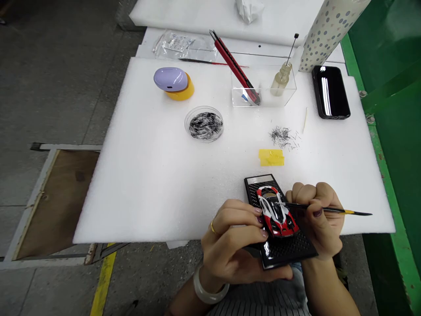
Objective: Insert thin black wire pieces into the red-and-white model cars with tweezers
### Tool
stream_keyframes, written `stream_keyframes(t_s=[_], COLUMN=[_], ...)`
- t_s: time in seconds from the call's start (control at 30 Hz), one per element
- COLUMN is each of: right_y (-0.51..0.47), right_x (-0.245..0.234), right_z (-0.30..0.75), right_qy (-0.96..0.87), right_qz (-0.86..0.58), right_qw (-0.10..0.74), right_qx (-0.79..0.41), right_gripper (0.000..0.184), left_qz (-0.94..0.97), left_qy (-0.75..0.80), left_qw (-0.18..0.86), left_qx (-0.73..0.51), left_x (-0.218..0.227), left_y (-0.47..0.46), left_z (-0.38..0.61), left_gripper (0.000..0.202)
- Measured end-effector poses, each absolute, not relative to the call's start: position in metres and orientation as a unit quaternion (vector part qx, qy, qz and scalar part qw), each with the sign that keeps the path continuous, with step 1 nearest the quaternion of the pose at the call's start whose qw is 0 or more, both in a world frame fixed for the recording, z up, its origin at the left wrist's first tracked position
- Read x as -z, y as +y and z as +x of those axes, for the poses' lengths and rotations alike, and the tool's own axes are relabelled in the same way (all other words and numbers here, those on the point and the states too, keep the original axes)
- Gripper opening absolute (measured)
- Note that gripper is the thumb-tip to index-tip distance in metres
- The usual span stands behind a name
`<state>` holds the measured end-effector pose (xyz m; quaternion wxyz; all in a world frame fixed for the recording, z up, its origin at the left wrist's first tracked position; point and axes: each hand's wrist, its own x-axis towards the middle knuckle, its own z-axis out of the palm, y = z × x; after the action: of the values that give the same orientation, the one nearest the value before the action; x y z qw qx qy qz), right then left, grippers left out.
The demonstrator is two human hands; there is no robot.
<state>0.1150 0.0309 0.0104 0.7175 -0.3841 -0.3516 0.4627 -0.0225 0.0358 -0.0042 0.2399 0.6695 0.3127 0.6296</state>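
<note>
A red and white model car [278,213] sits on a black display base [294,252] near the table's front edge. My left hand [230,241] is closed round the base from the left, its fingertips resting against the car's side. In my right hand [319,215] a thin paintbrush [332,210] with a dark handle is pinched between thumb and fingers. The brush's tip meets the car around its roof; exactly what it touches is too small to tell. Beyond the hands lie a strip of yellow tape [271,157] and a small pile of fine black bits [281,137].
A round clear dish [204,124] holds many black slivers. Behind it stand a purple and yellow object [174,82] and a clear box [263,98] with red tweezers [235,66] and a small glass bottle [281,81]. A black phone [331,92] lies at the right.
</note>
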Motion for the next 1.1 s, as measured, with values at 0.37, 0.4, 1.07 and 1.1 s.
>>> stream_keyframes(t_s=[0.37, 0.4, 1.07, 1.1], right_y=[0.0308, 0.0308, 0.0319, 0.0322], right_x=[-0.0104, -0.0105, -0.0126, -0.0130], right_z=[0.1151, 0.1151, 0.1165, 0.1195], right_qy=[-0.350, -0.351, -0.333, -0.318], right_qz=[-0.381, -0.381, -0.405, -0.404], right_qw=[0.719, 0.719, 0.719, 0.728], right_qx=[-0.463, -0.463, -0.456, -0.453], right_gripper=[0.031, 0.031, 0.030, 0.029], left_qz=[0.672, 0.672, 0.670, 0.673], left_qy=[0.310, 0.310, 0.311, 0.311], left_qw=[0.237, 0.237, 0.237, 0.237], left_qx=[-0.630, -0.630, -0.631, -0.628], left_x=[0.0045, 0.0049, 0.0073, 0.0062], left_y=[0.0358, 0.0357, 0.0341, 0.0344], left_z=[-0.0224, -0.0223, -0.0235, -0.0240], left_gripper=[0.043, 0.043, 0.041, 0.042])
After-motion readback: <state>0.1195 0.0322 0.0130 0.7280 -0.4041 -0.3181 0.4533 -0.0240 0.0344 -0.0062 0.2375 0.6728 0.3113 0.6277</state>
